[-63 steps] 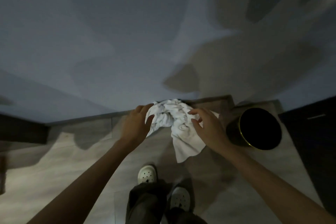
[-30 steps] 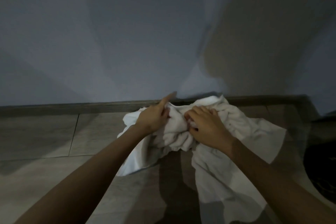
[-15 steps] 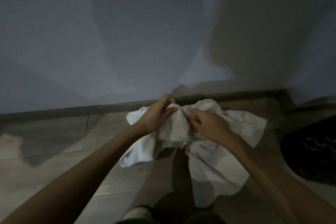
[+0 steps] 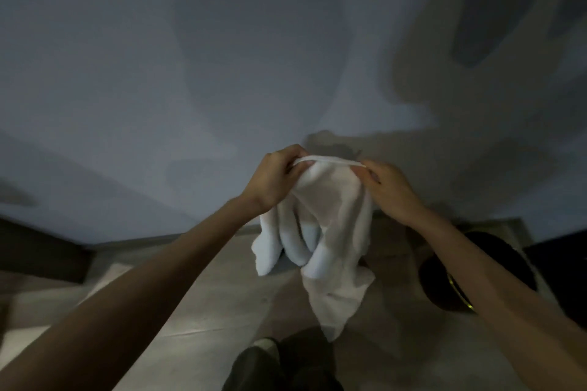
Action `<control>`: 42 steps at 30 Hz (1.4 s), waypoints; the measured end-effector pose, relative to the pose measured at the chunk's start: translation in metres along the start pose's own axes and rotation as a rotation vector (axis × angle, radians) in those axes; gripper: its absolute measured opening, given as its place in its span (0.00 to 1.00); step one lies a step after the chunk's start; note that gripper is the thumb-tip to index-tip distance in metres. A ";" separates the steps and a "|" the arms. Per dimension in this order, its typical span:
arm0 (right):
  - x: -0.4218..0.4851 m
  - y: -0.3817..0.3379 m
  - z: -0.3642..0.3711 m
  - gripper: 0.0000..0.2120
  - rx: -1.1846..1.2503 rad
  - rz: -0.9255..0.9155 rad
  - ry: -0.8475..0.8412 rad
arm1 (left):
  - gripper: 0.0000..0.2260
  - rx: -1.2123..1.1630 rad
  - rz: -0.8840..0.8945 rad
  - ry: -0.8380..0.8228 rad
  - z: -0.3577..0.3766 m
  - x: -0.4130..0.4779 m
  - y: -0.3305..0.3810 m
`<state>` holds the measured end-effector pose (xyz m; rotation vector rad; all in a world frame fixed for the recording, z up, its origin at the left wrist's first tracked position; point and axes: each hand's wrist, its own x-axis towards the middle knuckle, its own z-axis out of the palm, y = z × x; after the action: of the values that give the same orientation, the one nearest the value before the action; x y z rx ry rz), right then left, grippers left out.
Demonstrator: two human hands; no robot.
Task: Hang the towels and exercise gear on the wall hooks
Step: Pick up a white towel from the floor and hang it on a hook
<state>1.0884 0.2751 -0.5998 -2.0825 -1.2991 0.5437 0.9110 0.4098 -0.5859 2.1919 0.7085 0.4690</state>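
A white towel [image 4: 330,232] hangs in the air in front of the grey wall, its top edge stretched between both hands. My left hand [image 4: 274,179] pinches the left end of that edge. My right hand [image 4: 389,189] pinches the right end. The rest of the towel falls in loose folds, its lowest corner above my dark trouser legs. No wall hooks show in the view.
A dark round bin [image 4: 451,276] with a gold rim stands on the tiled floor at the right, partly behind my right forearm. A dark skirting board [image 4: 41,251] runs along the wall at the left. A dark cabinet [image 4: 562,267] fills the right edge.
Both hands have lifted the towel off the floor by its upper edge. The view has risen with them, so my legs and the bin are back in sight.
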 end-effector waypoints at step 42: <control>-0.106 -0.563 -0.611 0.10 0.520 -0.677 0.520 | 0.17 0.148 0.551 0.393 -0.462 0.008 0.688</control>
<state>1.0618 0.1897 0.2326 -1.1479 -1.2664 0.0148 0.9032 0.2966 0.2353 2.4555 0.3273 1.1835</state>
